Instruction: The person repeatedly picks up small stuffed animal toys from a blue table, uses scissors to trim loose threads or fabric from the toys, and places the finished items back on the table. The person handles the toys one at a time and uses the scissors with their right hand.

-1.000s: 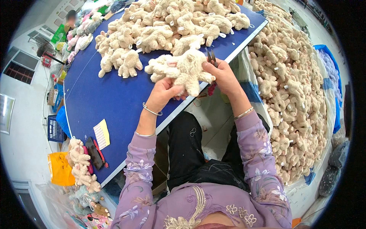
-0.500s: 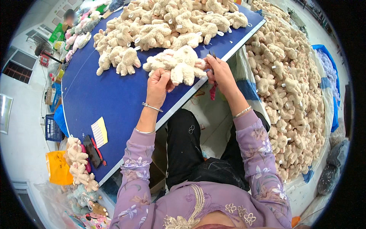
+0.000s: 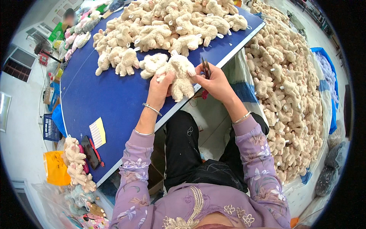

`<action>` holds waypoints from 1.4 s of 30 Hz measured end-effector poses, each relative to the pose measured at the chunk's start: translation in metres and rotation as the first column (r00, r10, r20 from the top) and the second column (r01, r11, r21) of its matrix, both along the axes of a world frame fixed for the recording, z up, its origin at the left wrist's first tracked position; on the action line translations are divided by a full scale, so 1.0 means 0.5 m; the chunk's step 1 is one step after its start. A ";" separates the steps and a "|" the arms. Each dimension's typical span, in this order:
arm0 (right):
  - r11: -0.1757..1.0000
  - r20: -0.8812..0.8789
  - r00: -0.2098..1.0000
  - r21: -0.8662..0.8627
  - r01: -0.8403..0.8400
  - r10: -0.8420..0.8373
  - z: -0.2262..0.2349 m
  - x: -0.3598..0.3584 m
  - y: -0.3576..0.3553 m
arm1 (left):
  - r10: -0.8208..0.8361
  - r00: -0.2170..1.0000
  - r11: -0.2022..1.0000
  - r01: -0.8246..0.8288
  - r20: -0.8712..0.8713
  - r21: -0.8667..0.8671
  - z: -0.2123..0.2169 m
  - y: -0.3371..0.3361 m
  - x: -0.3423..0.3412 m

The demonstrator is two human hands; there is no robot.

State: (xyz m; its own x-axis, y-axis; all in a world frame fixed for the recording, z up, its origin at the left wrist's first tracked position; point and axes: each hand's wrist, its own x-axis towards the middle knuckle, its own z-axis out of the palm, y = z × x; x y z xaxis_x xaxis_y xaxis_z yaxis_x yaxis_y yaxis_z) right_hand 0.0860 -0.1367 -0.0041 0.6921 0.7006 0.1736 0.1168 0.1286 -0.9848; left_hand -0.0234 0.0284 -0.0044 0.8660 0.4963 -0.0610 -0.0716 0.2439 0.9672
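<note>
though illegible, printed sheet (image 3: 97,132); plush toy (image 3: 180,79) between both hands (image 3: 158,91) (image 3: 215,83)

Legible text: none. Sheet (image 3: 97,133), white and yellow, lying on blue table (image 3: 118,99): rows of small reddish marks, too fine to read. Tags (image 3: 220,36), white, attached to cream plush toys (image 3: 154,37): any print too small to tell.

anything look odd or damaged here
Nothing looks spilled, and the held plush toy shows no visible damage. Mildly odd: a few cream toys sit at the near left corner of the blue table, beside a dark flat object, apart from the far heap.
</note>
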 end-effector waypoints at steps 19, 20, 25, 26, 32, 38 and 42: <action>0.999 -0.263 0.965 0.028 0.020 -0.012 0.028 -0.013 -0.007 | -0.193 0.978 0.975 0.200 0.078 -0.099 0.002 0.025 -0.002; 0.999 -0.274 0.962 0.029 0.029 -0.020 0.023 -0.010 -0.005 | -0.192 0.980 0.978 0.196 0.059 -0.067 0.003 0.021 -0.001; 0.993 -0.357 0.933 0.095 0.068 -0.029 0.018 -0.009 0.000 | -0.156 0.988 0.986 0.155 0.011 0.066 0.001 -0.006 0.004; 0.991 -0.382 0.924 0.118 0.065 -0.015 0.018 -0.008 -0.001 | -0.134 0.989 0.991 0.132 0.056 0.038 -0.010 0.006 0.005; 0.956 0.205 0.934 0.047 0.288 -0.292 -0.009 -0.009 0.011 | -0.021 0.985 0.997 0.033 0.170 -0.069 -0.030 0.030 0.008; 0.975 0.270 0.939 -0.003 0.223 -0.214 -0.008 -0.032 0.021 | -0.043 0.987 0.987 0.066 0.156 -0.144 -0.020 0.028 0.004; 0.969 0.339 0.917 -0.054 0.242 -0.210 0.014 -0.037 0.015 | -0.049 0.984 0.991 0.070 0.170 -0.118 -0.024 0.028 0.004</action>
